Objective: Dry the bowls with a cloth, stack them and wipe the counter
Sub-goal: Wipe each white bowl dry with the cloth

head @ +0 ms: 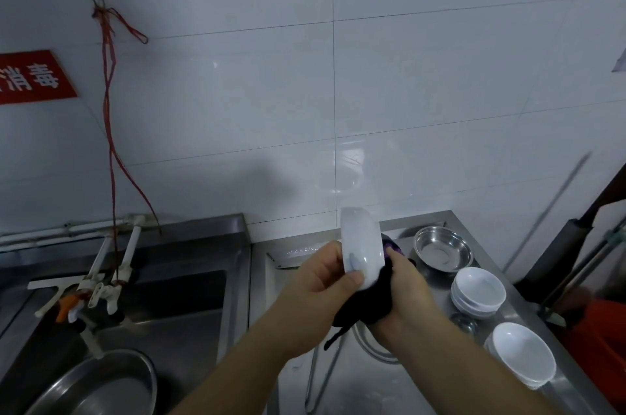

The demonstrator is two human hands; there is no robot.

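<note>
My left hand [321, 274] grips a white bowl [360, 243] tipped on its edge, thumb over the rim, above the steel counter [379, 387]. My right hand [406, 286] holds a dark purple cloth [371, 304] bunched against the bowl's outer side; part of the cloth hangs below. A stack of white bowls [479, 291] stands on the counter to the right. Nearer the front stands another white bowl stack [521, 355].
A steel bowl [442, 247] sits at the back of the counter. To the left lies a sink [162, 299] with taps and a large steel basin [98, 384]. A wire rack leg [321, 377] lies on the counter. Dark poles and an orange object stand at far right.
</note>
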